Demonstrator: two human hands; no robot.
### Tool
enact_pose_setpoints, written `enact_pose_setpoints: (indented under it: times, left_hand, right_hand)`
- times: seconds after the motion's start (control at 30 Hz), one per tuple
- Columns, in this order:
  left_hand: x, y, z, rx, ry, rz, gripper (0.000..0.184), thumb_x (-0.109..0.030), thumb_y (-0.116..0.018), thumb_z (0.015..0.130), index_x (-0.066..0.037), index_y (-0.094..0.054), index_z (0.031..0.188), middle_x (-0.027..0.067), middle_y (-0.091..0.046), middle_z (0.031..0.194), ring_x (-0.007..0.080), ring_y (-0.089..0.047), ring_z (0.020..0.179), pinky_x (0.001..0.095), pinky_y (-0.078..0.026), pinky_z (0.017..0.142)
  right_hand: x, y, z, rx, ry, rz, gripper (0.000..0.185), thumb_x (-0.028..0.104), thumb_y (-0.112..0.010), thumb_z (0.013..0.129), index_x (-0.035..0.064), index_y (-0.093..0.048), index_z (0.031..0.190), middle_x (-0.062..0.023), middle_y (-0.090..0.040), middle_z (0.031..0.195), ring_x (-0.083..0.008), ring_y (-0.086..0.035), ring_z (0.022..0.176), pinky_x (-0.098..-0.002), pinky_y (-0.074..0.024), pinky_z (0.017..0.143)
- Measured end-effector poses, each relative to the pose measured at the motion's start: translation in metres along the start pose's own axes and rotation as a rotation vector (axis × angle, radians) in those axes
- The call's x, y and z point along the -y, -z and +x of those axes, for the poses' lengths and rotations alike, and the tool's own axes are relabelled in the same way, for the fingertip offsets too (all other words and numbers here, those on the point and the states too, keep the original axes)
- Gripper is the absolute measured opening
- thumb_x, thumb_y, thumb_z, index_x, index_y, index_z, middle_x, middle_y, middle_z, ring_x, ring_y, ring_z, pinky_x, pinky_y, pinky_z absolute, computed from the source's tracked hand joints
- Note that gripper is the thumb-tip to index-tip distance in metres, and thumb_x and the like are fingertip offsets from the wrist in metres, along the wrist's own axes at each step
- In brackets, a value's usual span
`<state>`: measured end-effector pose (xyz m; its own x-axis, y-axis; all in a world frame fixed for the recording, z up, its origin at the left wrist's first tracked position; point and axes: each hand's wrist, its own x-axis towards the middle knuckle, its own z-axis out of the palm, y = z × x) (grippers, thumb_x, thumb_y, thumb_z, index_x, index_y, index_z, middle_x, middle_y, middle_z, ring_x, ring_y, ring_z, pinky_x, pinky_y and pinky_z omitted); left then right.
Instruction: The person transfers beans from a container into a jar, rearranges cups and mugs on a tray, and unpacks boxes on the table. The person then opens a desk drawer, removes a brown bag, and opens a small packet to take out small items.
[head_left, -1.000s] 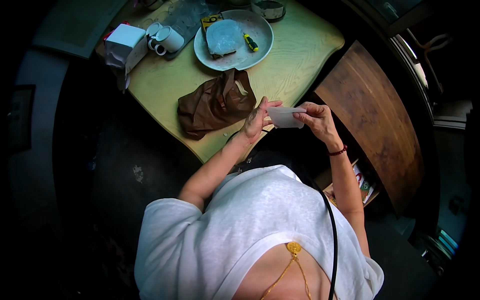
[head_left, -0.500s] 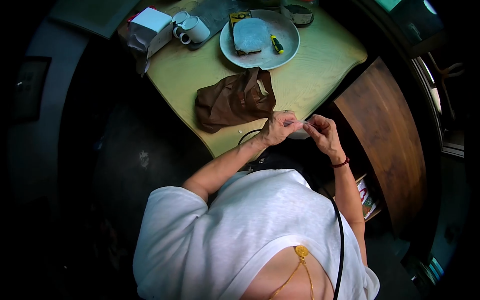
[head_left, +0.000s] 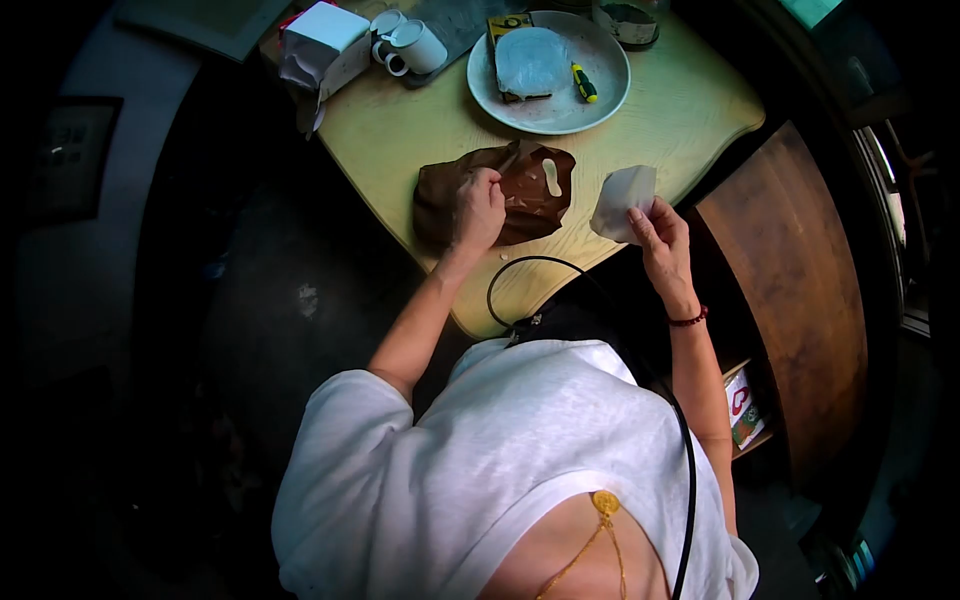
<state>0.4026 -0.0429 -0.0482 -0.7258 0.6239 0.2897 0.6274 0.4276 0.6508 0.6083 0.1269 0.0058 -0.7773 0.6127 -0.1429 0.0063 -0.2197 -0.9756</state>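
My left hand is over the brown bag, fingers curled into a pinch. What sits between the fingertips, perhaps a thin strip or a fold of the bag, is too small to make out. The bag lies crumpled on the table, with an oval cut-out handle and a few pale bits on it. Held between thumb and fingers of my right hand is a thin whitish translucent sheet, upright over the table's right edge. I cannot tell whether it is a flat piece or a small pouch.
Farther back on the table, a white plate carries a whitish block and a yellow-black tool. White mugs and a white box stand back left. A black cable loops before my body. A wooden panel rises at right.
My hands, pinched together before, have separated. The left moved left onto the brown bag; the right now holds the whitish sheet up in plain view. The whole view shifted slightly.
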Motion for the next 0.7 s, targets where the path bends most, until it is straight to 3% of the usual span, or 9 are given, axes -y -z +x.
enact_pose_setpoints:
  times: [0.13,0.3,0.4,0.43,0.5,0.53,0.6,0.63,0.7]
  left_hand:
    - [-0.012,0.056,0.002,0.042,0.122,-0.278,0.011,-0.004,-0.055,0.087,0.001,-0.056,0.096,-0.0032,-0.052,0.073,0.0020,-0.046,0.064,0.0166,-0.040,0.058]
    - [-0.038,0.086,-0.001,0.041,0.107,-0.339,0.011,-0.006,-0.056,0.087,0.001,-0.056,0.095,0.0001,-0.056,0.076,0.0051,-0.050,0.065,0.0189,-0.043,0.060]
    - [-0.048,0.082,-0.003,0.032,0.086,-0.379,0.010,-0.005,-0.056,0.087,0.001,-0.056,0.095,0.0001,-0.056,0.077,0.0047,-0.050,0.067,0.0184,-0.043,0.062]
    - [-0.053,0.078,-0.004,0.009,0.076,-0.418,0.010,-0.005,-0.056,0.087,0.001,-0.055,0.095,0.0010,-0.057,0.075,0.0051,-0.050,0.064,0.0197,-0.043,0.059]
    - [-0.065,0.069,-0.006,0.024,0.097,-0.505,0.010,-0.005,-0.055,0.087,0.000,-0.055,0.095,0.0006,-0.057,0.076,0.0049,-0.050,0.065,0.0193,-0.043,0.060]
    - [-0.071,0.063,-0.008,0.086,0.110,-0.569,0.010,-0.005,-0.055,0.088,0.000,-0.055,0.096,0.0001,-0.057,0.079,0.0044,-0.051,0.068,0.0182,-0.043,0.062]
    - [-0.083,0.049,-0.015,0.230,0.158,-0.693,0.009,-0.006,-0.054,0.089,-0.001,-0.054,0.097,-0.0008,-0.055,0.080,0.0034,-0.051,0.069,0.0170,-0.042,0.063]
    - [-0.092,0.044,-0.018,0.305,0.104,-0.659,0.008,-0.005,-0.054,0.088,-0.001,-0.054,0.095,-0.0011,-0.055,0.079,0.0029,-0.050,0.068,0.0169,-0.042,0.061]
    - [-0.102,0.029,-0.027,0.411,0.051,-0.699,0.009,-0.003,-0.054,0.087,0.000,-0.053,0.096,0.0001,-0.055,0.079,0.0025,-0.051,0.069,0.0172,-0.043,0.061]
  right_hand:
    - [0.035,-0.029,-0.004,0.033,0.089,0.172,0.024,0.015,-0.056,0.089,-0.0029,-0.056,0.106,-0.0010,-0.058,0.088,-0.0076,-0.049,0.075,-0.0215,-0.0405,0.070]
    - [0.047,-0.045,-0.008,0.206,0.190,0.213,0.021,0.012,-0.054,0.090,-0.0028,-0.055,0.105,-0.0003,-0.055,0.083,-0.0068,-0.047,0.073,-0.0211,-0.0399,0.066]
    - [0.050,-0.052,-0.011,0.338,0.159,-0.091,0.010,0.008,-0.052,0.089,-0.0020,-0.052,0.090,-0.0048,-0.051,0.074,-0.0075,-0.045,0.066,-0.0214,-0.0392,0.060]
    - [0.062,-0.052,-0.011,0.380,0.018,-0.344,0.008,0.005,-0.052,0.086,-0.0027,-0.050,0.088,-0.0091,-0.053,0.072,-0.0120,-0.049,0.065,-0.0261,-0.0419,0.061]
    - [0.035,-0.057,-0.004,0.333,0.160,-0.577,0.010,0.003,-0.053,0.083,-0.0038,-0.051,0.090,-0.0146,-0.058,0.073,-0.0215,-0.056,0.067,-0.0333,-0.0440,0.064]
    - [0.021,-0.060,0.001,0.326,0.160,-0.583,0.010,0.003,-0.053,0.083,-0.0038,-0.051,0.090,-0.0146,-0.058,0.073,-0.0215,-0.056,0.067,-0.0333,-0.0440,0.064]
    - [-0.008,-0.065,0.014,0.247,-0.140,-0.568,0.019,0.007,-0.054,0.083,-0.0028,-0.054,0.100,-0.0117,-0.060,0.086,-0.0203,-0.055,0.079,-0.0299,-0.0436,0.072]
    - [-0.024,-0.066,0.020,0.244,-0.137,-0.570,0.019,0.007,-0.054,0.083,-0.0028,-0.054,0.100,-0.0117,-0.060,0.086,-0.0203,-0.055,0.079,-0.0299,-0.0436,0.072]
    - [-0.060,-0.064,0.031,0.103,-0.070,0.118,0.036,0.020,-0.060,0.081,0.0043,-0.051,0.112,-0.0132,-0.057,0.105,-0.0258,-0.055,0.089,-0.0283,-0.0444,0.078]
